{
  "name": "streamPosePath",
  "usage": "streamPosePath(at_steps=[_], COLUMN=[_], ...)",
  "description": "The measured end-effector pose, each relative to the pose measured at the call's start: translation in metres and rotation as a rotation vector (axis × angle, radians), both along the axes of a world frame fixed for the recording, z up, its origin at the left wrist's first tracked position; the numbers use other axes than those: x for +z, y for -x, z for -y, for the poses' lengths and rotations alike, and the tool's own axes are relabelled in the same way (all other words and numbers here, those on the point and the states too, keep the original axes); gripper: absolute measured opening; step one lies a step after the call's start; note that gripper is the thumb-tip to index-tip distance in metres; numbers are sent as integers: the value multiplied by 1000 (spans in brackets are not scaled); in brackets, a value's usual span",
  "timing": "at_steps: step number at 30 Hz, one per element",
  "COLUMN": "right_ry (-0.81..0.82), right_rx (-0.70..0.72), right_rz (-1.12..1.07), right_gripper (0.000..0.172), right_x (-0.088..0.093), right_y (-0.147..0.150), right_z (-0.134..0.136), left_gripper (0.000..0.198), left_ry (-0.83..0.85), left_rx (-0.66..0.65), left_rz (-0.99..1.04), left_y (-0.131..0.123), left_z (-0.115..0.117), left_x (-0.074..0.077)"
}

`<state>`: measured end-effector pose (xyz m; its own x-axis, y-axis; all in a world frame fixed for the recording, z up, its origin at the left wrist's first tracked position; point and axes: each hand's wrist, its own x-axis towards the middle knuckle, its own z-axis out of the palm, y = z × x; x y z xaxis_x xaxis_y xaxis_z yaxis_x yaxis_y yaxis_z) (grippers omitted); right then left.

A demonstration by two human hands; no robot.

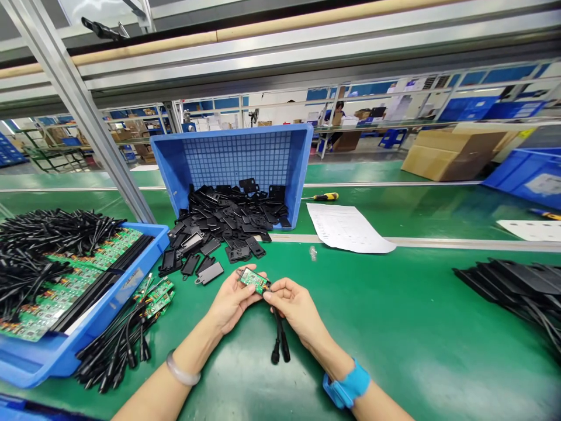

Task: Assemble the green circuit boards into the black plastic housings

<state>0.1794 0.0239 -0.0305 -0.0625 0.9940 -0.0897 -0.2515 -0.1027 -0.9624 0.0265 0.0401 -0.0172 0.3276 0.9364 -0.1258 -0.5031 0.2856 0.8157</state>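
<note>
A small green circuit board (254, 279) rests in a black plastic case over the bench, between my two hands. My left hand (234, 301) is closed around the case, its thumb on the board's near edge. With fingers pinched, my right hand (294, 305) grips the board's cable end at the right. Two short black cables (280, 336) hang down from there, ending in round connectors. Just beyond my hands, loose black plastic cases (236, 219) spill out of a tipped blue crate (232, 131). To the left lies a bunch of boards with cables (160, 298).
A blue tray (144, 254) at left holds many cabled boards. A white paper sheet (348, 228), a yellow-black screwdriver (326, 197) and a small clear plastic bit (312, 253) lie beyond. Black cased units with cables (512, 286) are stacked at right. A metal post (94, 111) rises at left.
</note>
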Motion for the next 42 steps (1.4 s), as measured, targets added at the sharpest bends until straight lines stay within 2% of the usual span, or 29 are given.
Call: streamPosePath(at_steps=[6, 10, 13, 16, 19, 24, 30, 34, 38, 42], right_ry=[-26, -32, -18, 36, 7, -256, -412, -419, -384, -310], right_rx=[2, 20, 60, 166, 245, 120, 56, 42, 38, 133], right_rz=[27, 23, 58, 147, 260, 495, 595, 612, 590, 498], right_gripper=[48, 49, 49, 49, 45, 38, 36, 33, 29, 35], right_x=[-6, -8, -9, -11, -13, -12, -4, -5, -7, -7], right_y=[4, 8, 11, 13, 11, 4, 2, 3, 0, -1], right_z=[1, 2, 3, 5, 5, 3, 5, 5, 2, -1], left_gripper=[40, 40, 40, 38, 37, 39, 41, 41, 43, 43], left_ry=[2, -53, -135, -216, -251, -215, -162, -199, -157, -150], left_rx=[115, 179, 229, 278, 267, 211, 165, 169, 166, 159], left_rz=[-59, -156, -229, -288, -324, -281, -238, -257, -200, -204], left_y=[-8, -11, -11, -11, -9, -7, -6, -5, -5, -3], left_z=[1, 1, 3, 3, 2, 2, 2, 2, 2, 3], left_x=[-6, -11, -11, -10, -9, -7, -3, -1, 1, 3])
